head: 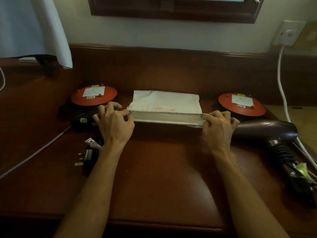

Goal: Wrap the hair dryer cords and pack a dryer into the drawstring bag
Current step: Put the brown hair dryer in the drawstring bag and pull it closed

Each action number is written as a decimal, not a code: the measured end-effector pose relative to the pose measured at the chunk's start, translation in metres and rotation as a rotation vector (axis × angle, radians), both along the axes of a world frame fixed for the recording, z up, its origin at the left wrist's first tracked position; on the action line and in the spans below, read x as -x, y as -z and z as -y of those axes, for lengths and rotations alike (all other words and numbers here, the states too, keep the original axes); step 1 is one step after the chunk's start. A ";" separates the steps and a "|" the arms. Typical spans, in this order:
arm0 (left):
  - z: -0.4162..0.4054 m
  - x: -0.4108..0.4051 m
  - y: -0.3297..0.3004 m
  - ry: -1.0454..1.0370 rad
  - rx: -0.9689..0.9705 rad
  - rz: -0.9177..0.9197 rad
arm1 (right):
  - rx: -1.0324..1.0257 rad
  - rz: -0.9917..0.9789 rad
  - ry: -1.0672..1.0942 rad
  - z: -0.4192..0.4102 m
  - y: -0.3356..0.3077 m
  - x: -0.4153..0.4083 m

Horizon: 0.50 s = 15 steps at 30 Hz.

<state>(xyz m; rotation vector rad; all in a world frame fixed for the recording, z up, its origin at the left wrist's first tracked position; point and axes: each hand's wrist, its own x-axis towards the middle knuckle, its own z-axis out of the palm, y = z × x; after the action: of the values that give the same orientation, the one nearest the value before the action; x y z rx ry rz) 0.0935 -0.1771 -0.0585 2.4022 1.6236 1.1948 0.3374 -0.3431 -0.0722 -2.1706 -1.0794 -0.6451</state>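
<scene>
White woven cloth drawstring bag (165, 104) lies flat at centre frame on the polished reddish-brown wooden desk (159, 177). The left hand (114, 125) and right hand (217, 129) each pinch a corner of its near hem, holding the mouth open. A glossy dark-purple plastic hair dryer (267, 130) rests at right, its ribbed cord trailing toward lower right. Cream wall behind.

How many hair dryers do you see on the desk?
2. One dark hair dryer lies at the right, beside the right hand. A black one lies at the left, partly hidden behind the left hand. Others may be out of view.
</scene>
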 end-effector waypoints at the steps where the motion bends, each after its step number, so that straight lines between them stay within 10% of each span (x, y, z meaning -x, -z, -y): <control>1: 0.000 0.001 0.000 0.006 0.009 -0.013 | -0.020 0.005 0.012 0.000 0.000 0.000; 15: -0.011 0.008 0.006 -0.002 0.007 0.002 | -0.059 -0.061 0.032 0.005 -0.005 -0.012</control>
<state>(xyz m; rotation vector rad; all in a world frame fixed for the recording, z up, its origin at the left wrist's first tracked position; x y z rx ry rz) 0.0850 -0.1663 -0.0648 2.3953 1.6276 1.1896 0.3498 -0.3484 -0.0677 -2.1460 -0.9841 -0.6138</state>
